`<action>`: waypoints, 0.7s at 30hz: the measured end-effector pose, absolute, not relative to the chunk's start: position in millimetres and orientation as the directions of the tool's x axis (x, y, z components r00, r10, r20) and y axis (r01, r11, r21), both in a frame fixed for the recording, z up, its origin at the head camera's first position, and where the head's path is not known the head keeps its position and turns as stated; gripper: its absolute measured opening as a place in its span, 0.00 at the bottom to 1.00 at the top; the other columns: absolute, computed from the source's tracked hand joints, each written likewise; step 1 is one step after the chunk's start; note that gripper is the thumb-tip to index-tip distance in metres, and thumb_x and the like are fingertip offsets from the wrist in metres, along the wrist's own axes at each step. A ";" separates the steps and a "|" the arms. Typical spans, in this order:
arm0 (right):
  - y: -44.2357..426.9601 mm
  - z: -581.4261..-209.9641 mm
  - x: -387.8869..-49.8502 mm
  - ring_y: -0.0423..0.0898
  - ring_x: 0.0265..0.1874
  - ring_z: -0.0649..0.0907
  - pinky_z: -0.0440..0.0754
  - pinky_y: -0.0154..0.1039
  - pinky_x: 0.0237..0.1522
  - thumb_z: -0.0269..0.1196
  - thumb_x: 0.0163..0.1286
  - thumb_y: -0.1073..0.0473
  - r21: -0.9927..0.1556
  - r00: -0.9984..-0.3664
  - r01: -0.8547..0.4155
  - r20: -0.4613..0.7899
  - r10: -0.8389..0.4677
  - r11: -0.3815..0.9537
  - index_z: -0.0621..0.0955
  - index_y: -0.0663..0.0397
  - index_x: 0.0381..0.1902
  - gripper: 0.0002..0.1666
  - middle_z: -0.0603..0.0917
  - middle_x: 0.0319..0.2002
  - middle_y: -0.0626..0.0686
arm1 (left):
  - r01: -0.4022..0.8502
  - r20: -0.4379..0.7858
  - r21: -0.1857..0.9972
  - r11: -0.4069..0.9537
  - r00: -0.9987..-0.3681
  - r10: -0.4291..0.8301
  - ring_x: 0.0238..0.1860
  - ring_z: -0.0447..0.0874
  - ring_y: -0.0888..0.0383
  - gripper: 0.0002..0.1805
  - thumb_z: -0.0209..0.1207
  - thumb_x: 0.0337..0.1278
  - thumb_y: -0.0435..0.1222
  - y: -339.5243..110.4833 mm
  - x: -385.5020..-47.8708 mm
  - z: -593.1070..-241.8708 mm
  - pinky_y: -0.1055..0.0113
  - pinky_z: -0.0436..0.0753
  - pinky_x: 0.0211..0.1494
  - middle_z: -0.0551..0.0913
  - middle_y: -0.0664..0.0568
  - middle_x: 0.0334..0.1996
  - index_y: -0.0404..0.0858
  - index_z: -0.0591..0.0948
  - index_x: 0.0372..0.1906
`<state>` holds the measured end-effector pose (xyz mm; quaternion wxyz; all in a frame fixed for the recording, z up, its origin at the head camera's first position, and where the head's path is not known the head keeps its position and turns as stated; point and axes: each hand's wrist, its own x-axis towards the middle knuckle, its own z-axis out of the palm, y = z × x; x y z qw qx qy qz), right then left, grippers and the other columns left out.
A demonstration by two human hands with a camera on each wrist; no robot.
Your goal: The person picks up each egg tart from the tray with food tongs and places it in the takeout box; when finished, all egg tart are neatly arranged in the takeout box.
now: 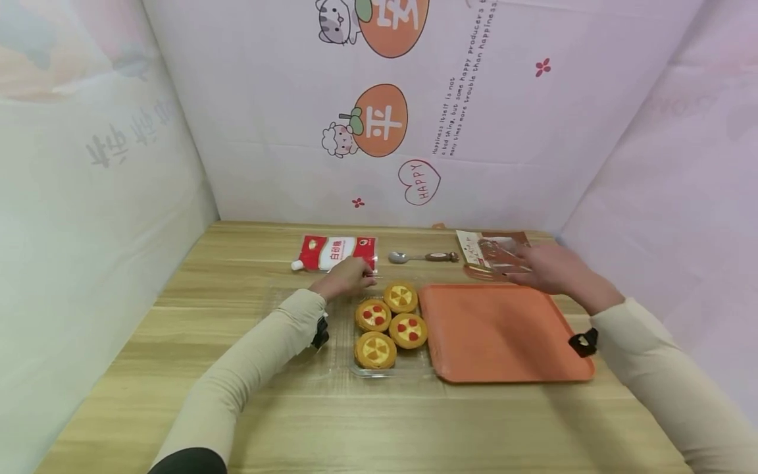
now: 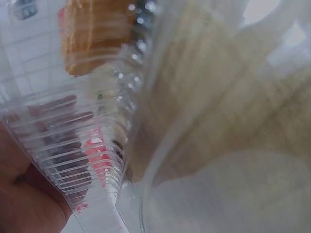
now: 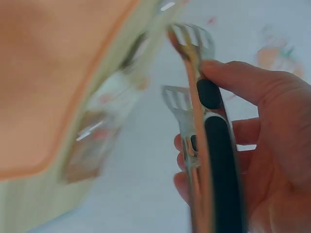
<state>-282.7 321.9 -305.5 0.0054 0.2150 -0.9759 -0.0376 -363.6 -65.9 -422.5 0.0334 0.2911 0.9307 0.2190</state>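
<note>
A clear plastic clamshell box [image 1: 385, 373] lies open on the table, holding several small tarts [image 1: 408, 330], some topped with red pieces and others with yellow wedges. My left hand [image 1: 346, 276] grips the box at its far edge; in the left wrist view, ribbed clear plastic [image 2: 63, 160] partly covers the fingers. In my right hand [image 1: 551, 266] is a pair of metal food tongs [image 3: 218, 160] with fork-like tips and dark grip inlays. The thumb and fingers pinch the tongs from both sides, and their tips stand apart. This hand hovers over the far right of an orange tray [image 1: 491, 336].
A red and white sugar pouch [image 1: 337, 253] lies at the back, left of a spoon [image 1: 399, 257] with a brown handle. Beneath the right hand at the back is a brown and white packet [image 1: 470, 247]. Printed fabric walls [image 1: 485, 184] enclose the table [image 1: 331, 428].
</note>
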 end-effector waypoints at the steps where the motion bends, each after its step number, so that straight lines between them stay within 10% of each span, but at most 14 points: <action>1: 333.8 -311.5 -282.2 0.52 0.28 0.82 0.79 0.52 0.30 0.64 0.67 0.45 0.044 -0.922 -0.387 -0.026 -0.386 0.921 0.79 0.67 0.51 0.29 0.85 0.34 0.58 | 0.523 0.059 0.428 0.737 -0.830 0.555 0.23 0.70 0.62 0.10 0.61 0.65 0.37 -66.2 -363.3 -422.1 0.69 0.70 0.30 0.83 0.53 0.23 0.36 0.87 0.32; 9: 403.9 -351.7 -269.0 0.45 0.11 0.74 0.70 0.41 0.19 0.58 0.69 0.37 -0.197 -0.984 -0.104 -0.125 -0.130 0.975 0.74 0.52 0.16 0.30 0.73 0.12 0.47 | 0.519 0.051 0.439 0.734 -0.829 0.556 0.23 0.71 0.61 0.09 0.61 0.65 0.37 -66.8 -364.2 -421.0 0.69 0.71 0.30 0.82 0.53 0.24 0.37 0.87 0.32; 14: 436.9 -373.2 -266.2 0.47 0.12 0.75 0.72 0.44 0.21 0.49 0.68 0.26 -0.192 -0.987 0.015 -0.161 -0.017 0.981 0.73 0.52 0.14 0.39 0.72 0.12 0.50 | 0.534 0.064 0.435 0.725 -0.821 0.567 0.23 0.72 0.62 0.10 0.61 0.65 0.38 -69.3 -365.8 -424.6 0.70 0.71 0.30 0.82 0.55 0.23 0.38 0.87 0.31; 21: 461.1 -394.0 -258.8 0.50 0.17 0.79 0.78 0.45 0.21 0.53 0.71 0.39 -0.288 -0.962 0.130 -0.268 0.050 0.949 0.73 0.58 0.24 0.29 0.77 0.22 0.57 | 0.510 0.046 0.454 0.731 -0.833 0.552 0.24 0.73 0.61 0.08 0.62 0.64 0.37 -68.4 -367.8 -427.4 0.69 0.73 0.31 0.82 0.55 0.24 0.38 0.87 0.32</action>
